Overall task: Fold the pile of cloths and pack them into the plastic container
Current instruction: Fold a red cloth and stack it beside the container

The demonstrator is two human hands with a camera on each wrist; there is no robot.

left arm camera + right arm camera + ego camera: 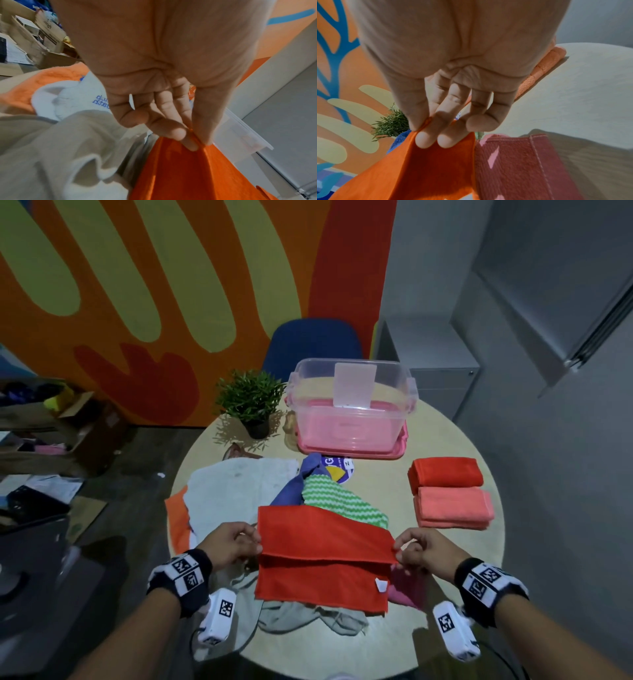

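Observation:
A red-orange cloth (322, 556) lies half folded over the loose pile at the table's near side. My left hand (236, 542) pinches its left edge (197, 146) between thumb and fingers. My right hand (411, 549) pinches the right edge (426, 129) the same way. Under and behind it lie a grey cloth (301, 614), a white towel (236, 491), a green-striped cloth (339, 501), a blue one (294, 487) and a pink one (407, 590). The clear plastic container (352, 402) stands at the table's far side, a pink layer showing through its lower part.
Two folded cloths, red (445, 472) and salmon (454, 506), lie side by side on the right of the round table (479, 594). A small potted plant (251, 400) stands left of the container. A blue chair (313, 344) is behind the table, cardboard boxes (78, 426) on the floor at left.

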